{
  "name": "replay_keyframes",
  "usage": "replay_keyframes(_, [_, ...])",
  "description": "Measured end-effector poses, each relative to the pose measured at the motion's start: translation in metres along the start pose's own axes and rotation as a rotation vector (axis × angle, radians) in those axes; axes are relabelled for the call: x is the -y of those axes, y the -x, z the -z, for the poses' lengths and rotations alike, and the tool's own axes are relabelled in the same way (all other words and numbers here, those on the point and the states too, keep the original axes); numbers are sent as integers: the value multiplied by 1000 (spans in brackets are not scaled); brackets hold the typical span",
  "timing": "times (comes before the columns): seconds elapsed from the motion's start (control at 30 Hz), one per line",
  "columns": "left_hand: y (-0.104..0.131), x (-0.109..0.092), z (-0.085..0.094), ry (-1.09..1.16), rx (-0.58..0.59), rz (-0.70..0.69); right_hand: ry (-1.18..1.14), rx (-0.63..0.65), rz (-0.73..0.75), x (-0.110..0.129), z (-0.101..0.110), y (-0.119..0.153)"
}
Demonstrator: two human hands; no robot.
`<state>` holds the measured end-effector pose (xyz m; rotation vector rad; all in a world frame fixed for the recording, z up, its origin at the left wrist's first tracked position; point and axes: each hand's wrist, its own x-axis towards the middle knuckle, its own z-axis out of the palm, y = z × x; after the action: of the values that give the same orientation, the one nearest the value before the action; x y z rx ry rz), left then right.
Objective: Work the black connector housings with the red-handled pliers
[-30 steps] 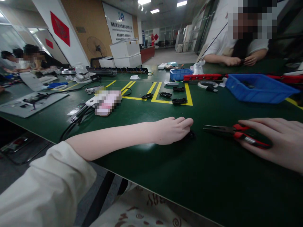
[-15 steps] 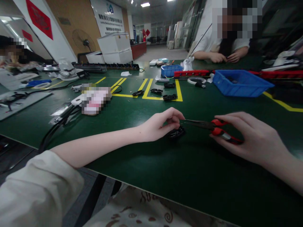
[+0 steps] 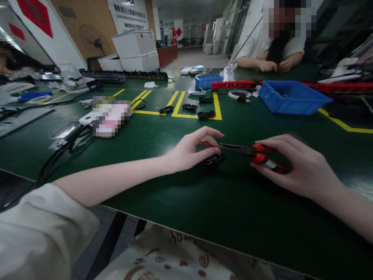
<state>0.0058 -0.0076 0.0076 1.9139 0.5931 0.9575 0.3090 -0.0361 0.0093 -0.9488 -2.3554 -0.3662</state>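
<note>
My right hand [image 3: 303, 167] is wrapped around the red handles of long-nose pliers [image 3: 240, 149], whose jaws point left. The jaw tips reach the fingers of my left hand [image 3: 201, 147]. Its index finger is stretched out and lifted off the thumb, while the other fingers curl. Whether something tiny sits at the jaw tips, I cannot tell. Just below the left fingers lies a small black part [image 3: 214, 160], partly hidden by the thumb.
Several similar black parts [image 3: 206, 114] lie around the yellow tape marks. A blue bin [image 3: 294, 105] stands at right, a smaller blue basket [image 3: 205, 82] behind. A pink phone-like item [image 3: 109, 122] and black cables [image 3: 55, 157] are at left. Across the table sits a person [image 3: 268, 58].
My left index finger has lifted away from the thumb, opening the pinch at the pliers' tips. The pliers still point at the left fingers. The whole view has shifted slightly.
</note>
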Motion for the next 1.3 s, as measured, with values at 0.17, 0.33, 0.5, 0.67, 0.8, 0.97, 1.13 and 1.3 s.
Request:
replay_keyframes(0.17, [-1, 1, 0, -50, 37, -31, -41, 55, -51, 2, 1, 1])
replay_keyframes(0.33, [-4, 6, -1, -83, 17, -63, -74, 65, -19, 3, 1, 1])
replay_keyframes(0.5, [0, 2, 3, -289, 10, -79, -103, 87, -24, 2, 1, 2])
replay_keyframes(0.67, [8, -2, 4, -547, 57, 11, -114, 118, -14, -1, 4, 4])
replay_keyframes(0.8, [9, 2, 6, -535, 131, -17, -118, 142, -20, -3, 6, 5])
replay_keyframes(0.97, [8, 5, 9, -448, 157, -89, -117, 160, -28, -2, 7, 5])
replay_keyframes(1.13, [8, 5, 9, -439, 162, -92, -125, 170, -15, -4, 5, 6])
replay_keyframes(1.3, [7, 5, 9, -451, 180, -91, -125, 175, -21, -5, 5, 6])
